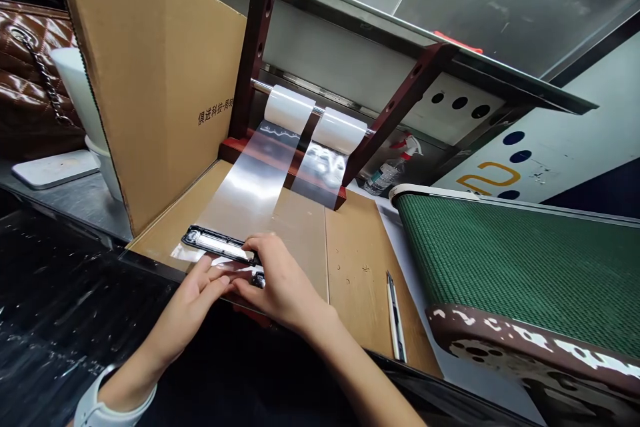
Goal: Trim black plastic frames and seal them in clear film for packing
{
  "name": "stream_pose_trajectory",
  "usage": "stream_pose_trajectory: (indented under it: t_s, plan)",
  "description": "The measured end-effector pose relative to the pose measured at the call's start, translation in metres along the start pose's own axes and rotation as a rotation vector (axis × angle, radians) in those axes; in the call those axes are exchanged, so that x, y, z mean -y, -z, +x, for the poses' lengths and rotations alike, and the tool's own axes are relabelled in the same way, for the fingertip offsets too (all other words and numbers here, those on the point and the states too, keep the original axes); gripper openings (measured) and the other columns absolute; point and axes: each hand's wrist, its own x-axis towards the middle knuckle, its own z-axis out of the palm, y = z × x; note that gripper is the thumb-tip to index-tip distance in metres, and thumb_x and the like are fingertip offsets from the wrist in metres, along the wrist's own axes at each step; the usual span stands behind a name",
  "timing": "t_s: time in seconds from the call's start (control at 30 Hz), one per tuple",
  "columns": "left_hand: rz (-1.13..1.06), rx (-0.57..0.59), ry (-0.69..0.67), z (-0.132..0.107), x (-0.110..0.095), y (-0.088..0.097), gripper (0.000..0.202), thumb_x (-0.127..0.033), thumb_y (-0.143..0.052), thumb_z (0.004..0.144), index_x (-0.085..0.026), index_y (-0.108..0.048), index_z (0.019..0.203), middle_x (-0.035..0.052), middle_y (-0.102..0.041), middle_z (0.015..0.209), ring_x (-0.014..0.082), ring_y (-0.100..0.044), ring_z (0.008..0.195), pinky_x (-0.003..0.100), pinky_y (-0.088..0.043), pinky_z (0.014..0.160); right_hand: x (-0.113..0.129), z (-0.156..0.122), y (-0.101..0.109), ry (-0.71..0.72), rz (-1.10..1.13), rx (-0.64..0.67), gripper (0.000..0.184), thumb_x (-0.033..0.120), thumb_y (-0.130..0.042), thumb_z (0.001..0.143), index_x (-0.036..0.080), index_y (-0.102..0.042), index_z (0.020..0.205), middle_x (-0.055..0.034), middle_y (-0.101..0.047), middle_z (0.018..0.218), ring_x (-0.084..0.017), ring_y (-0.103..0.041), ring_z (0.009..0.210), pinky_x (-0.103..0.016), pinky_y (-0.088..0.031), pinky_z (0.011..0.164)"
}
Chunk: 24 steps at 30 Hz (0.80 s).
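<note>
A long, narrow black plastic part (220, 243) with a pale, glossy inner strip lies across the lower end of a wide strip of clear film (250, 177). My right hand (280, 277) grips this part at its right end, fingers bent over it. Below it, a small black shiny piece (259, 279) shows between the right thumb and fingers; I cannot tell whether it is separate. My left hand (197, 293) is closed at the film's lower edge, just under the black part, its fingertips close to the right thumb.
Two film rolls (289, 109) (343, 130) hang on a rod in a dark red frame. A cardboard panel (160, 73) stands left. A utility knife (395, 317) lies on the cardboard mat (357, 260). Right are a green conveyor belt (520, 260) and a spray bottle (390, 170).
</note>
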Motion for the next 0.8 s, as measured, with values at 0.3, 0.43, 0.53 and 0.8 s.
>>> stream_pose_trajectory:
  t_s: [0.3, 0.43, 0.53, 0.8]
  plan:
    - [0.063, -0.046, -0.006, 0.003, 0.001, -0.002, 0.044, -0.041, -0.073, 0.081, -0.021, -0.059, 0.117, 0.0093, -0.076, 0.109, 0.0268, -0.070, 0.103, 0.034, -0.055, 0.091, 0.000, 0.000, 0.004, -0.094, 0.038, -0.037, 0.022, 0.016, -0.055, 0.085, 0.018, -0.053, 0.107, -0.0094, -0.065, 0.101, -0.021, -0.061, 0.093, -0.038, -0.055, 0.083]
    - [0.098, -0.135, -0.033, 0.009, 0.003, 0.007, 0.041, -0.047, -0.073, 0.080, -0.017, -0.064, 0.107, 0.0119, -0.077, 0.103, 0.0283, -0.073, 0.096, 0.033, -0.056, 0.085, 0.001, 0.001, 0.010, -0.151, 0.135, -0.011, 0.022, 0.017, -0.058, 0.083, 0.020, -0.052, 0.104, -0.0061, -0.066, 0.099, -0.019, -0.063, 0.092, -0.037, -0.055, 0.085]
    - [0.098, -0.203, -0.081, 0.012, -0.001, 0.016, 0.037, -0.048, -0.072, 0.081, -0.016, -0.067, 0.100, 0.0091, -0.078, 0.095, 0.0247, -0.073, 0.090, 0.029, -0.056, 0.086, 0.000, 0.002, 0.015, -0.178, 0.204, 0.007, 0.023, 0.018, -0.060, 0.081, 0.021, -0.051, 0.102, -0.0048, -0.065, 0.100, -0.018, -0.063, 0.092, -0.036, -0.054, 0.086]
    - [-0.008, -0.216, -0.106, 0.007, -0.020, 0.022, 0.031, -0.048, -0.072, 0.081, -0.020, -0.072, 0.093, 0.0036, -0.079, 0.091, 0.0170, -0.073, 0.085, 0.020, -0.057, 0.081, -0.004, 0.001, 0.015, -0.185, 0.234, 0.035, 0.025, 0.018, -0.062, 0.081, 0.020, -0.051, 0.104, -0.0044, -0.064, 0.100, -0.017, -0.063, 0.091, -0.035, -0.054, 0.086]
